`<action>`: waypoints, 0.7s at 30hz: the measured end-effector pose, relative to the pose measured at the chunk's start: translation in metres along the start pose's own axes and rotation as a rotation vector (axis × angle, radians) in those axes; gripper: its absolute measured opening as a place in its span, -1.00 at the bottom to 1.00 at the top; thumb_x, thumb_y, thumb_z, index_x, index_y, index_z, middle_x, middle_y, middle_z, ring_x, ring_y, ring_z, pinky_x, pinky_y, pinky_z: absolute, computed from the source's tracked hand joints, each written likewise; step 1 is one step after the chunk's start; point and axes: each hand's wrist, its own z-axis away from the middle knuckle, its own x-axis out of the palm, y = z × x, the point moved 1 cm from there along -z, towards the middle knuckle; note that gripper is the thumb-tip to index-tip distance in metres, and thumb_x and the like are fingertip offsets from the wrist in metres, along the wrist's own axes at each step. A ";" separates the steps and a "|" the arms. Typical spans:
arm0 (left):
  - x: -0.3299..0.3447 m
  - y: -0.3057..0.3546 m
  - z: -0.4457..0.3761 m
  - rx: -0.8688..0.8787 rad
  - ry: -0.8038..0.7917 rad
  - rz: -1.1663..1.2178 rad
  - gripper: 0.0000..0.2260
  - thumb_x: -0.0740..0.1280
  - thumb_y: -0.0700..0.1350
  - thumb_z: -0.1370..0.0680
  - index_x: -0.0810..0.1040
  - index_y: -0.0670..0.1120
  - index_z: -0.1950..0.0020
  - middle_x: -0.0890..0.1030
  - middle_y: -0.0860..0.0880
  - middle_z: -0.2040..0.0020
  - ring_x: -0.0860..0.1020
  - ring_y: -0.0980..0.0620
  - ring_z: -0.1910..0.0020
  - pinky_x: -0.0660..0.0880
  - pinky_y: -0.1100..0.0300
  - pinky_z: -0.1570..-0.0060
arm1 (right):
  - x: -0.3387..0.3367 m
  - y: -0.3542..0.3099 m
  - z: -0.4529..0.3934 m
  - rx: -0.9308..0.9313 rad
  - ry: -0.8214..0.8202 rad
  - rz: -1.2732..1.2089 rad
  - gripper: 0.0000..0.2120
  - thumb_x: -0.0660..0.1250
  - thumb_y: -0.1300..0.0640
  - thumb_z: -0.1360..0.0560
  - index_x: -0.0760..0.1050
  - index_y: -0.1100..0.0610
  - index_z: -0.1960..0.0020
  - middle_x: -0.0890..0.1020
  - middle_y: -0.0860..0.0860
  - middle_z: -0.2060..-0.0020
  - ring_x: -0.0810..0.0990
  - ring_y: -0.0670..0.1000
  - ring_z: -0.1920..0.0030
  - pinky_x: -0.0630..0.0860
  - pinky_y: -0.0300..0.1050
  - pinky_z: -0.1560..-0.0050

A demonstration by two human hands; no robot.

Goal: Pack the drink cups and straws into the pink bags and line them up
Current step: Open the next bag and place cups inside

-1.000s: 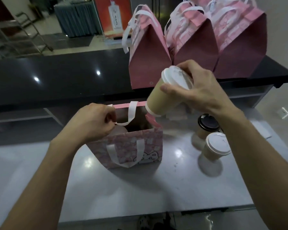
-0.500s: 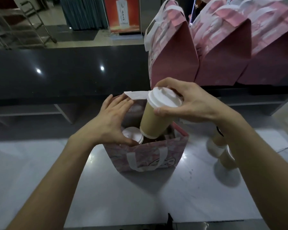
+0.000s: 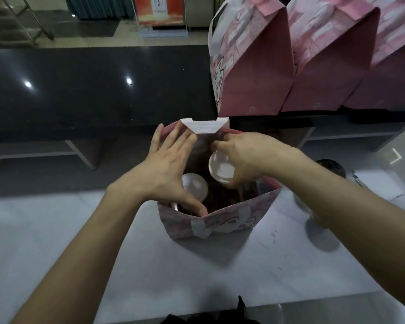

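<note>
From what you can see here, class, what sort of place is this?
Probably a drinks shop's packing counter: lidded cups going into an open pink bag, packed bags lined up on a dark counter, and a drink poster behind.

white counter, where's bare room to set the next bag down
Bare counter lies left of the open bag, past the left hand, and in front of the bag toward the near edge. Right is crowded: the right hand lowers a cup, more cups beyond.

open pink paper bag [image 3: 220, 224] stands upright on the worktop, two white-lidded paper cups [image 3: 195, 187] inside; three closed pink bags [image 3: 255, 66] lined up behind.
</note>
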 end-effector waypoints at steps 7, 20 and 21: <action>0.002 -0.003 -0.003 0.020 -0.013 -0.040 0.51 0.16 0.84 -0.09 -0.33 0.01 -0.76 -0.31 -0.01 -0.78 -0.58 0.04 -0.63 -0.49 -0.28 -0.59 | 0.024 -0.018 -0.011 0.032 -0.159 0.052 -0.09 0.61 -0.06 -0.43 0.24 -0.07 -0.66 0.60 0.05 -0.23 0.62 0.12 -0.10 0.55 -0.03 0.11; 0.002 0.002 -0.001 0.039 0.011 -0.069 0.44 0.16 0.82 -0.13 -0.28 0.05 -0.76 -0.28 0.00 -0.78 -0.52 -0.02 -0.67 -0.47 -0.30 -0.59 | 0.053 -0.024 -0.018 -0.022 -0.114 0.100 -0.25 0.52 0.01 -0.54 0.30 -0.01 -0.66 0.68 0.07 -0.18 0.67 0.18 -0.16 0.45 -0.02 0.05; 0.002 0.002 -0.001 0.039 0.015 -0.067 0.42 0.16 0.82 -0.14 -0.26 0.07 -0.76 -0.26 0.00 -0.78 -0.50 -0.02 -0.68 -0.46 -0.31 -0.60 | 0.054 -0.023 -0.020 -0.020 -0.134 0.096 -0.25 0.49 0.02 -0.56 0.27 -0.02 -0.67 0.67 0.08 -0.21 0.66 0.18 -0.18 0.42 -0.03 0.02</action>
